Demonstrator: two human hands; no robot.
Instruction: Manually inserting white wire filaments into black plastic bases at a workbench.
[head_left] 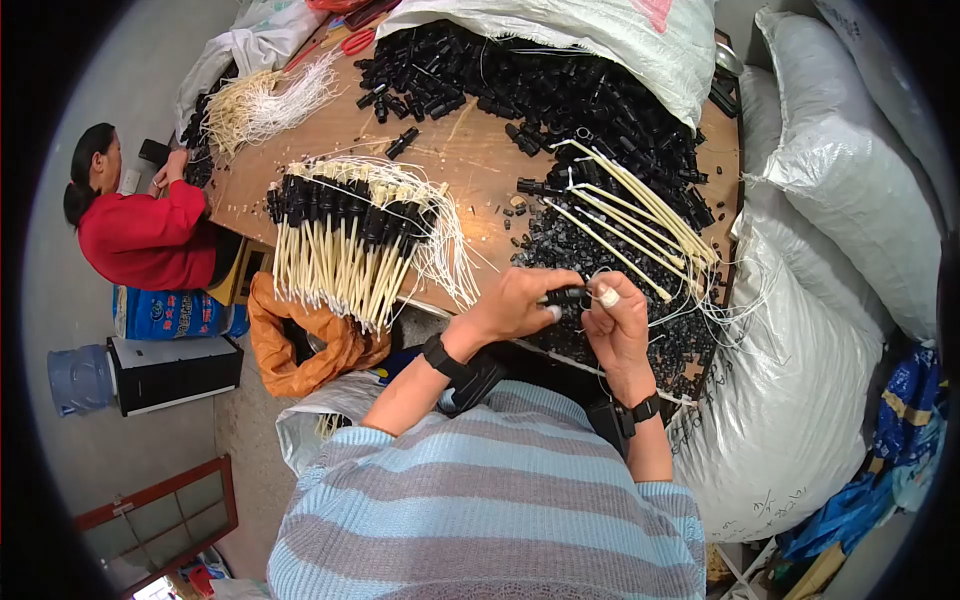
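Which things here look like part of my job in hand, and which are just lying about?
Likely part of the job:
black fitting in your left hand
loose cream rods
bundled rods with fittings
black fittings heap
small black pieces

Probably just lying about:
blue water jug
brown-framed panel

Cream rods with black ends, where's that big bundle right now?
In the head view, the bundle is left of centre at the table's near edge, just above the orange sack, up and left of the left hand.
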